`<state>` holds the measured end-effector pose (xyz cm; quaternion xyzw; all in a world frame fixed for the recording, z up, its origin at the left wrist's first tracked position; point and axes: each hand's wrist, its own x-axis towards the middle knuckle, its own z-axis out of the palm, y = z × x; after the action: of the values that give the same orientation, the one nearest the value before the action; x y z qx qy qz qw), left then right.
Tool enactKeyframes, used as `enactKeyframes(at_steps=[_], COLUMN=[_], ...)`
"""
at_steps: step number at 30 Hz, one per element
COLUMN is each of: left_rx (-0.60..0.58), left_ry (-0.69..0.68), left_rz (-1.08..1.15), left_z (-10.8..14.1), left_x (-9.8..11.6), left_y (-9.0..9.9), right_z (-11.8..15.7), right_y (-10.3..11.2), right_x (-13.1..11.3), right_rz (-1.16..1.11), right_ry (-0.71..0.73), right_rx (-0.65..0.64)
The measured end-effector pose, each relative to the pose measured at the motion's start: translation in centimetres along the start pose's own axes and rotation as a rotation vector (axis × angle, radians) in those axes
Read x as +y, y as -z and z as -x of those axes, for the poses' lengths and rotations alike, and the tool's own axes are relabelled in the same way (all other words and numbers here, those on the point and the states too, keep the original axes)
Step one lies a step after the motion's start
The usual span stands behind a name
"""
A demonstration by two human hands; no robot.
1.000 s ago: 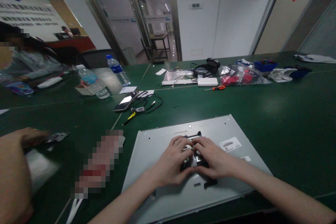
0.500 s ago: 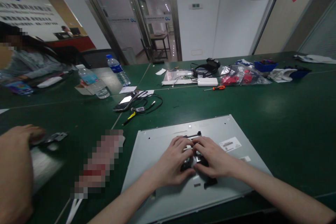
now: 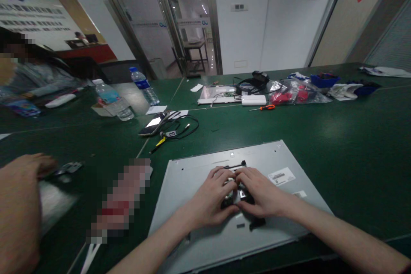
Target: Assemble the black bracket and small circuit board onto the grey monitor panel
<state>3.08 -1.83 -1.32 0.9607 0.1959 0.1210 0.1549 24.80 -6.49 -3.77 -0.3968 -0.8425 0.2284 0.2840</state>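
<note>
A flat grey metal panel (image 3: 199, 180) lies on the green table in front of me, with a white barcode label (image 3: 281, 176) on its right part. Both of my hands are over the panel's middle, their fingertips nearly meeting. My left hand (image 3: 213, 199) curls round the left side of a small black and silver part (image 3: 245, 195). From the right, my right hand (image 3: 261, 192) wraps round the same part, thumb below and fingers above. Fingers cover much of this part. A black piece (image 3: 257, 223) shows just below my right hand.
Another person's hand (image 3: 28, 171) is at the left, by a small metal piece (image 3: 69, 168). A pixelated object (image 3: 123, 197) lies left of the panel. Beyond are a phone (image 3: 154, 124), cables (image 3: 195, 126), bottles (image 3: 144, 85) and an orange screwdriver (image 3: 268, 107).
My hands have barely moved on the small part. The other person's hand at the left has shifted very slightly to the right.
</note>
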Motion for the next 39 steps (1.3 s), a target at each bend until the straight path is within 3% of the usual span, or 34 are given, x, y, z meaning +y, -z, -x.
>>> enactKeyframes(at_steps=[31, 39], left_rx=[-0.020, -0.025], left_ry=[0.020, 0.016], left_rz=[-0.012, -0.007], left_z=[-0.06, -0.14], left_x=[0.19, 0.27], left_y=[0.32, 0.44], right_z=[0.15, 0.26], right_y=[-0.16, 0.46], right_x=[0.39, 0.26], right_rz=[-0.020, -0.016], right_ry=[0.078, 0.064], right_rx=[0.004, -0.063])
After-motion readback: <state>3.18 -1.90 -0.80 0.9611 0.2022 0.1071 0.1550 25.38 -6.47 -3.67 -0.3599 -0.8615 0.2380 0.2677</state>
